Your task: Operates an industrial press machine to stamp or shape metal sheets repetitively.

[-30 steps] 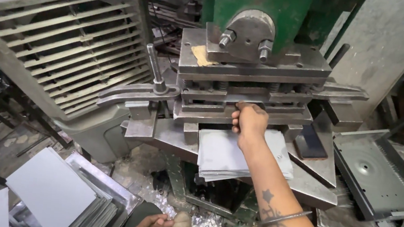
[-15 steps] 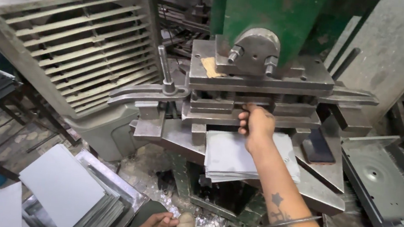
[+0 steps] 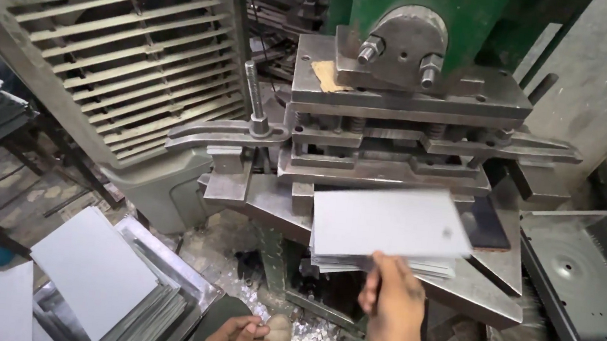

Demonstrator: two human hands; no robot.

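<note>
Head view: grey metal sheet (image 3: 388,219), long axis left to right, lifted over the sheet stack (image 3: 383,263) on the press bed (image 3: 484,299). Right hand (image 3: 391,305) pinches its near edge from below; sheet lies ahead. Left hand (image 3: 232,338), farther off, loosely curled, holds nothing visible.

The right hand (image 3: 393,305) reaches up from the six o'clock edge of the view, forearm rising toward twelve o'clock. Its back faces the camera, the wrist is nearly straight, and the fingers (image 3: 376,268) curl forward in a pinch at the hand's twelve o'clock end, the thumb hidden beneath. The left hand (image 3: 232,338) sits low at about seven o'clock, partly cut off by the frame edge. Its fingers are loosely bent, tips pointing toward three o'clock, resting close to the body.
</note>
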